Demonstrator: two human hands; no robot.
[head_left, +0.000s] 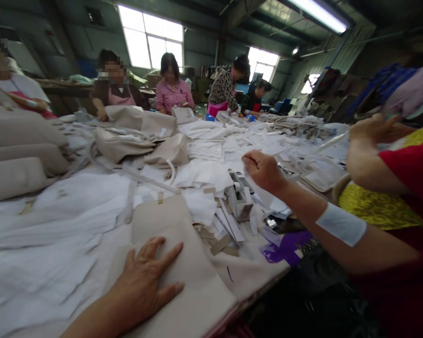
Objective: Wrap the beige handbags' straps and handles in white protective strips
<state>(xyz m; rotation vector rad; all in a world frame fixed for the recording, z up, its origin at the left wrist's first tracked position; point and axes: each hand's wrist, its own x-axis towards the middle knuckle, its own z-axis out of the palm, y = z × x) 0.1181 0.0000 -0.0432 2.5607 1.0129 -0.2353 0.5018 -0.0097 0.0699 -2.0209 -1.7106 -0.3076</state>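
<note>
My left hand lies flat with its fingers spread on a beige leather bag panel at the near edge of the table. My right hand is raised over the middle of the table in a loose fist; what it holds, if anything, is hidden. A white patch is stuck on that forearm. Just below and left of the fist stands a grey tape dispenser among beige strips and white paper pieces.
White sheets and beige handbags cover the long table. Beige rolls are stacked at left. A co-worker in red and yellow stands close on my right, one hand raised. Several people work at the far side. Purple plastic lies at the table edge.
</note>
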